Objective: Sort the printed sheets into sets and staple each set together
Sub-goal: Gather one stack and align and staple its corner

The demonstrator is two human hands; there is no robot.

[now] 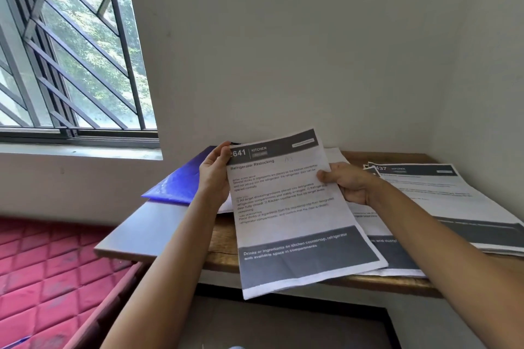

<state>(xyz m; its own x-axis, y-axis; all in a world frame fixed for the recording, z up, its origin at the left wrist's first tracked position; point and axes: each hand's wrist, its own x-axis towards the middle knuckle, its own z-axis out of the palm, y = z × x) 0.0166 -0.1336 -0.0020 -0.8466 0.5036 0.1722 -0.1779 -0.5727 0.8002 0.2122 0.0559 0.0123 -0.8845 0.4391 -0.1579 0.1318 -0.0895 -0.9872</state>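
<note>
Risk, wrong set: the sheet [295, 207] was headed "641 Kitchen, Refrigerator Restocking", while the pile [453, 201] to the right was headed with a number ending in 437. The layouts looked nearly identical, so a quick glance could easily get it dropped on the wrong pile and stapled in there.

Risk, stuff sliding off: the loose sheets [397, 259] under it were hung out over the front edge of the table [222, 241]. They could probably be swept to the floor by a forearm on the way down.

Risk, creasing: the sheet was supported only near its top, so the lower half was left dangling. A bend could be put in it if it were moved fast.

Stapler: none could be seen, tbh.

Left hand [214, 178]: the top left corner of the sheet was pinched, with the thumb laid on the printed side over the number and the fingers hidden behind.

Right hand [350, 187]: the right edge was gripped, with the thumb pressed on the front and the fingers curled round the back.

Where the sheet was: held up off the table between both hands and tilted, in front of a blue folder [181, 181].
</note>
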